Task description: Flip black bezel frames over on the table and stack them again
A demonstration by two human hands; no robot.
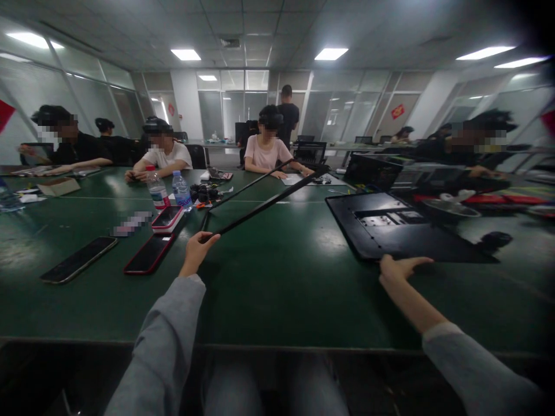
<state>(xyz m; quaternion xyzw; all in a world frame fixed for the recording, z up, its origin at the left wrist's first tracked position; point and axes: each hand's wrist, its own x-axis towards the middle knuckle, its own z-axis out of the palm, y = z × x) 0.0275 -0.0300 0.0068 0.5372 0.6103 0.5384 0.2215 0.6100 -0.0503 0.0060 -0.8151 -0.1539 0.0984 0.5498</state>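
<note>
My left hand (pixel 197 249) is closed around the near corner of a thin black frame (pixel 264 203). The frame is lifted off the green table (pixel 281 283) and slants away toward the far side. My right hand (pixel 401 268) rests on the near edge of a flat black panel (pixel 390 228) lying on the table, fingers stretched along the edge. Metal plates and openings show on the panel's upper face. Both my arms wear grey sleeves.
Phones lie at the left: a dark one (pixel 78 260), a red-cased one (pixel 150 254), another (pixel 167 218). Two water bottles (pixel 173 190) stand beyond them. Several seated people work along the far side. More black parts (pixel 433 179) crowd the right.
</note>
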